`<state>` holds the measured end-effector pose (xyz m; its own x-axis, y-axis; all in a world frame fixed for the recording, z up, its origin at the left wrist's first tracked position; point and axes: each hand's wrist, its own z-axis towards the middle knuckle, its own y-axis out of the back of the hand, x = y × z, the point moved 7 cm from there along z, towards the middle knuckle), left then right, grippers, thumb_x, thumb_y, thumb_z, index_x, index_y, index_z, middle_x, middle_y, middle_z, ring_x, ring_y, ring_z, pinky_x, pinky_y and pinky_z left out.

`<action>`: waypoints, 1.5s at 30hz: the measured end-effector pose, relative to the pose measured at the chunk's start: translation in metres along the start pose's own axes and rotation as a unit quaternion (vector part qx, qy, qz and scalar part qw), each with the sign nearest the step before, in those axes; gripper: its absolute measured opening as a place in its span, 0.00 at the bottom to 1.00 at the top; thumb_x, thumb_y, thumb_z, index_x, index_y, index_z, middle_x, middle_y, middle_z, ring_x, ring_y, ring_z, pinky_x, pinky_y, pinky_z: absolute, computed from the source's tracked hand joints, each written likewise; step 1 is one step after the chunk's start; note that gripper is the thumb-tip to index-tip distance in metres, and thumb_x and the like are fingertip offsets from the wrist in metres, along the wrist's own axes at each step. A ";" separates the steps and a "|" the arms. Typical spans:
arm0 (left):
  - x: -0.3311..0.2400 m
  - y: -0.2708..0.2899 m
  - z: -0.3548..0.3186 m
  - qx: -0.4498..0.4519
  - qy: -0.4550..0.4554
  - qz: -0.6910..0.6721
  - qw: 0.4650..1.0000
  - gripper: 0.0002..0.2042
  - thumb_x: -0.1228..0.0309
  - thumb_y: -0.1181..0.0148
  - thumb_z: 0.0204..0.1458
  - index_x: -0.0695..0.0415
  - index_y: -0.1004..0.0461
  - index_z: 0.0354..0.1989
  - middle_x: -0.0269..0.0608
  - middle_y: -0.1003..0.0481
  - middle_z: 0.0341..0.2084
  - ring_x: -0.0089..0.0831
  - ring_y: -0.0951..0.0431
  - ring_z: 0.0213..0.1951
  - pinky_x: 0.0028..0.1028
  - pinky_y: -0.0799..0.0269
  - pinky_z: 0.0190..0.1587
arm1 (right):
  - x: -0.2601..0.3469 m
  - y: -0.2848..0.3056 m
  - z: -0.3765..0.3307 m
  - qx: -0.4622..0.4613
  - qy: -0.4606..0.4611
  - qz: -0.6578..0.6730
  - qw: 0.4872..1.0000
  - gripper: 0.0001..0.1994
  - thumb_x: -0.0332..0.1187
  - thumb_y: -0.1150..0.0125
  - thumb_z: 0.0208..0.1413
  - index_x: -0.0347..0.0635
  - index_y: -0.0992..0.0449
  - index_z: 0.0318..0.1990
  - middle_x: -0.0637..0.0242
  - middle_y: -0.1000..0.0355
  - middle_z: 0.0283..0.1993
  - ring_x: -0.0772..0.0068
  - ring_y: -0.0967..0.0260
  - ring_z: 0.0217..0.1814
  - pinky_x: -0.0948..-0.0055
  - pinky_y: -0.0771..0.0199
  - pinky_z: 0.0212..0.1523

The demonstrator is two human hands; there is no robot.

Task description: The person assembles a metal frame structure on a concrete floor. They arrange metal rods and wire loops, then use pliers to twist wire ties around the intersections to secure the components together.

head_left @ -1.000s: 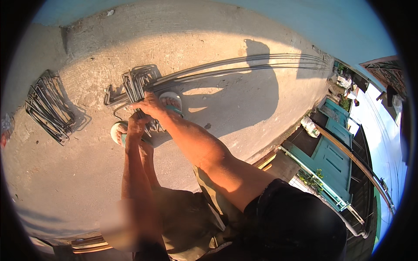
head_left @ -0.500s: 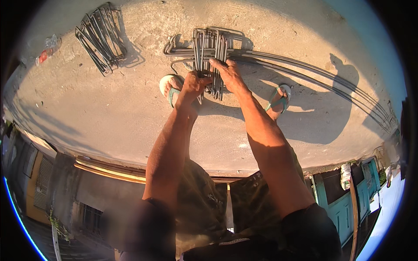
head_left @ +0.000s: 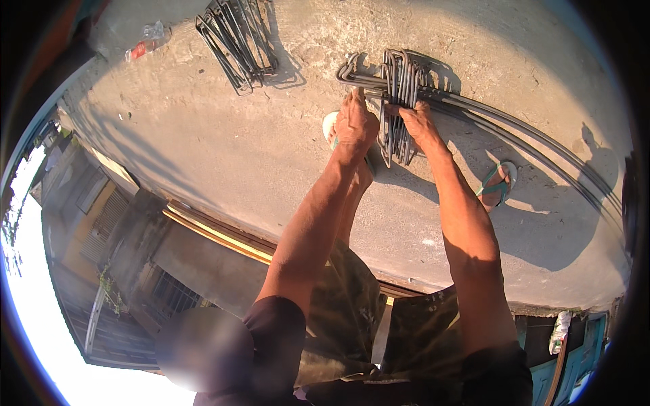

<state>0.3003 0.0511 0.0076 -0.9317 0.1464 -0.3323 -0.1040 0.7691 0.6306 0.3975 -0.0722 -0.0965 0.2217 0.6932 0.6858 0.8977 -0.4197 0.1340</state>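
Note:
A bundle of bent steel stirrups (head_left: 401,78), rectangular loops of dark rebar, lies across long steel rods (head_left: 497,115) with hooked ends. My right hand (head_left: 421,125) grips the bundle's right side, its thumb reaching over the loops. Just left of the bundle, my left hand (head_left: 357,125) is closed, fingertips against the rods near their hooked end. Whatever is inside its fingers is hidden by the back of the hand.
A second pile of stirrups (head_left: 238,44) lies on the concrete ground (head_left: 271,135) at the far left, near a crumpled plastic bottle (head_left: 145,46) with a red label. My sandalled feet, the right sandal (head_left: 497,181) plainly visible, stand either side of the bundle. The rods curve far rightward.
My left hand has come off the stirrups and moved to the rods on their left. My right hand has shifted to grip the bundle. The view has turned, moving the scene rightward.

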 end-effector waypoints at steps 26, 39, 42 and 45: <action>-0.050 0.000 0.050 0.008 -0.200 0.424 0.883 0.12 0.78 0.48 0.44 0.54 0.32 0.39 0.42 0.25 0.32 0.39 0.25 0.42 0.40 0.38 0.49 | -0.069 0.511 -0.069 -0.113 -0.116 0.116 0.980 0.11 0.36 0.34 0.49 0.38 0.25 0.33 0.66 0.27 0.28 0.74 0.31 0.35 0.68 0.36 0.49; -0.047 -0.001 0.020 -0.119 -0.269 0.285 0.912 0.35 0.76 0.38 0.38 0.57 0.42 0.60 0.49 0.38 0.56 0.47 0.40 0.60 0.41 0.46 0.63 | -0.118 0.611 -0.076 -0.322 -0.035 -0.294 0.899 0.39 0.45 0.33 0.49 0.31 0.42 0.63 0.48 0.40 0.62 0.56 0.46 0.67 0.59 0.50 0.66; -0.007 0.052 -0.002 -0.147 -0.192 0.201 0.949 0.36 0.71 0.34 0.39 0.59 0.42 0.60 0.51 0.39 0.57 0.49 0.41 0.60 0.42 0.46 0.63 | -0.074 0.583 -0.075 -0.289 0.080 -0.341 0.891 0.40 0.39 0.29 0.45 0.30 0.42 0.63 0.48 0.39 0.62 0.57 0.42 0.64 0.63 0.45 0.64; 0.070 0.127 0.008 -0.251 -0.043 0.129 0.958 0.34 0.69 0.33 0.42 0.64 0.41 0.58 0.55 0.37 0.54 0.47 0.37 0.58 0.39 0.41 0.59 | -0.034 0.557 -0.080 -0.303 0.198 -0.460 0.811 0.37 0.39 0.30 0.47 0.33 0.39 0.62 0.47 0.37 0.60 0.54 0.39 0.63 0.61 0.42 0.63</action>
<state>0.2246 0.1638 0.0589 -0.9190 0.3591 -0.1630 -0.0487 0.3069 0.9505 0.8593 -0.3761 0.0120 -0.6828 0.6840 0.2569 0.2359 -0.1265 0.9635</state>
